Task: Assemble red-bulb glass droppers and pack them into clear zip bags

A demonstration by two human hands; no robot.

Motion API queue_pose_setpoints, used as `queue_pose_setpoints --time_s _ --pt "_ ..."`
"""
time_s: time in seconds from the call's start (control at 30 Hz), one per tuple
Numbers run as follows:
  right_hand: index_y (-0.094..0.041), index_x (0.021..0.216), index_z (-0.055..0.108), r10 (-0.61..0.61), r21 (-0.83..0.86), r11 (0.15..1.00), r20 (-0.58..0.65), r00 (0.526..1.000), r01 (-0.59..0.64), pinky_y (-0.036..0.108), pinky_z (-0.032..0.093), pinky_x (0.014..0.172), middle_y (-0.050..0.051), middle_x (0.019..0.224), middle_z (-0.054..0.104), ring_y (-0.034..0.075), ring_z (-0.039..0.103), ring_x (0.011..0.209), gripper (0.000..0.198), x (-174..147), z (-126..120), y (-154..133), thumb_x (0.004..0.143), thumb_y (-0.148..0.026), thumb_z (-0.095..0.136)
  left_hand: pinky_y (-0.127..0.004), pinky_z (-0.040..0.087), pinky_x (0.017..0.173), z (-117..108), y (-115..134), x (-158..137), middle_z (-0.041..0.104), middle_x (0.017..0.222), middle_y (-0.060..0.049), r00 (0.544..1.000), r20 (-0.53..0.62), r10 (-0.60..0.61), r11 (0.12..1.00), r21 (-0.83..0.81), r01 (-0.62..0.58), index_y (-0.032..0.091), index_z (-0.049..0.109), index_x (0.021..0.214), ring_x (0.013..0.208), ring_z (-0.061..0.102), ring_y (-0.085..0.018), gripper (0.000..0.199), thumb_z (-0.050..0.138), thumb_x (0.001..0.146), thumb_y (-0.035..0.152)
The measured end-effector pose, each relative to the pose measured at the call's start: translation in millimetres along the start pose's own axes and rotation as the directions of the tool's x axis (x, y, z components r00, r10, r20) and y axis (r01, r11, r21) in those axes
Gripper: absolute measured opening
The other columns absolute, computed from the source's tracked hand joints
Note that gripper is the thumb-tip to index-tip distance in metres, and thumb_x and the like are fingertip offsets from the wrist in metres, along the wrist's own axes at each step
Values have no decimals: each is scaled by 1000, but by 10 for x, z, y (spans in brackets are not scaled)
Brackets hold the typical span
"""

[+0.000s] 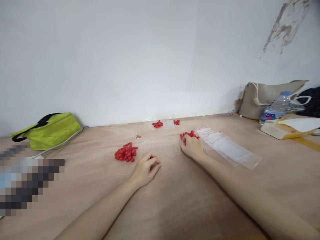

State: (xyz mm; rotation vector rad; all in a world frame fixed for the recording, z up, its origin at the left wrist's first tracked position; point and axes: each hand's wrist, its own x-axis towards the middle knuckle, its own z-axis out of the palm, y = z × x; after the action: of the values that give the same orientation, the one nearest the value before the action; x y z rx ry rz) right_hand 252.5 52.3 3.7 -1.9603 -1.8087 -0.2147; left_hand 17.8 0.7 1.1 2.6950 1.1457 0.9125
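A row of thin clear tubes (161, 147) lies side by side on the table between my hands. My left hand (147, 168) rests just in front of the row's left end, its fingers curled and the thumb tip close to the index tip; nothing shows between them. Left of it is a heap of red rubber bulbs (125, 152). At the row's right end my right hand (193, 146) has its fingers bent together; what they hold, if anything, is hidden. Just behind its knuckles lie several red bulbs (190, 134), and thin clear stems show beside that hand.
Clear zip bags (225, 146) lie to the right. Near the wall are two small red groups, one on a clear bag (158, 124). A green pouch (53, 131) with a cable stands left. A water bottle (276, 106) and beige bag (262, 98) stand right.
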Motion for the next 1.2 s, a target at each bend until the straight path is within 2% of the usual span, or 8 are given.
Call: queue_pose_setpoints --time_s 0.13,0.33,0.63,0.83,1.0,1.13,1.2 --pt "-18 77 58 -13 0 1000 -10 1000 13 35 24 73 7 73 64 21 57 75 27 -3 49 18 83 -32 36 -29 40 70 8 -9 2 52 80 -2 1000 4 0 1000 -16 0 18 55 73 71 50 -14 6 53 78 21" --pt "-18 73 60 -5 -22 1000 -5 1000 4 38 23 76 7 70 64 21 57 74 33 -14 89 30 84 -34 33 -27 39 65 1 19 6 51 77 -1 999 37 -12 1000 -16 12 17 50 67 64 47 -12 14 53 78 26" --pt "-16 79 62 73 -113 992 218 973 -49 42 24 75 11 78 64 25 57 78 29 78 5 -139 79 -31 38 -25 39 61 0 13 8 51 78 -2 999 53 -10 999 -51 13 17 52 69 63 47 -12 13 52 79 25" --pt "-13 78 64 96 -147 987 273 957 -57 44 23 75 14 79 63 25 57 78 20 195 64 -217 72 -19 46 -26 40 64 1 16 9 52 78 -2 999 47 8 1000 -30 -7 17 54 70 65 48 -13 12 51 80 24" --pt "-12 76 65 91 -163 986 276 957 -47 44 22 75 15 78 64 26 57 79 20 236 71 -248 71 -14 45 -29 40 68 2 -3 9 54 78 -2 999 29 20 1000 -2 -20 18 56 72 69 50 -14 10 52 79 24" --pt "-10 81 63 41 -152 988 234 971 -5 41 22 75 14 78 64 24 56 76 23 112 -45 -273 76 -18 42 -31 38 71 28 18 8 55 77 -3 998 -61 -18 997 77 23 19 58 72 76 51 -17 9 55 77 25" --pt "-9 88 60 -22 -148 988 174 985 49 39 22 75 15 83 63 25 55 80 27 -16 -120 -271 80 -22 38 -32 37 72 26 54 22 56 75 -2 993 -113 -41 990 127 56 18 57 69 76 51 -17 13 55 77 28"
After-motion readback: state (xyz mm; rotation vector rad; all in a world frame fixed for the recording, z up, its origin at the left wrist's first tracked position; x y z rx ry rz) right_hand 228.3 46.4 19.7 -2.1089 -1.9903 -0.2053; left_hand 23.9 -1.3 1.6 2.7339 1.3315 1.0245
